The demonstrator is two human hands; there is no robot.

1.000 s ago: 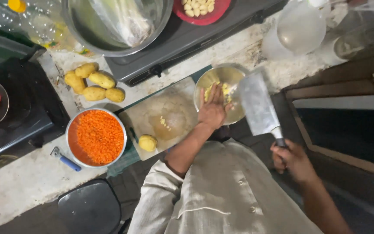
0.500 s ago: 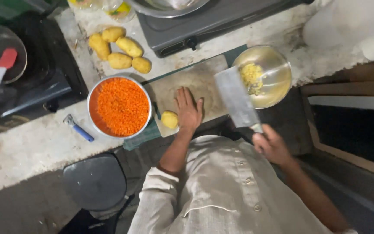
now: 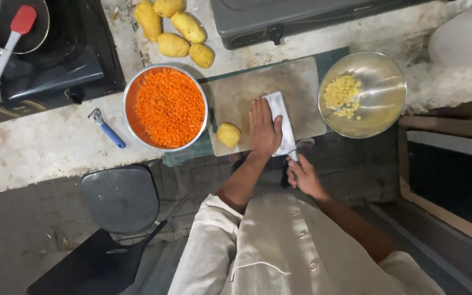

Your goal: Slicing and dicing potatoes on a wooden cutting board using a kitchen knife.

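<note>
My left hand (image 3: 263,130) lies flat, palm down, on the wide blade of a cleaver (image 3: 281,117) that rests on the wooden cutting board (image 3: 247,87). At the board's near edge my right hand (image 3: 303,177) is closed around the cleaver's handle. A peeled yellow potato (image 3: 229,134) sits on the board just left of my left hand. To the right, a steel bowl (image 3: 381,109) holds diced yellow potato pieces (image 3: 345,94). On the left, a round pan (image 3: 165,108) is full of diced orange carrot.
Several whole potatoes (image 3: 178,31) lie on the counter behind the board. A blue-handled peeler (image 3: 106,128) lies left of the pan. A stove with a red-tipped spatula (image 3: 7,43) in a pan stands at far left, a second burner (image 3: 301,19) behind. A dark stool (image 3: 118,196) is below.
The cleaver came away from the steel bowl and now lies flat on the board. My left hand shifted right from beside the potato onto the blade.
</note>
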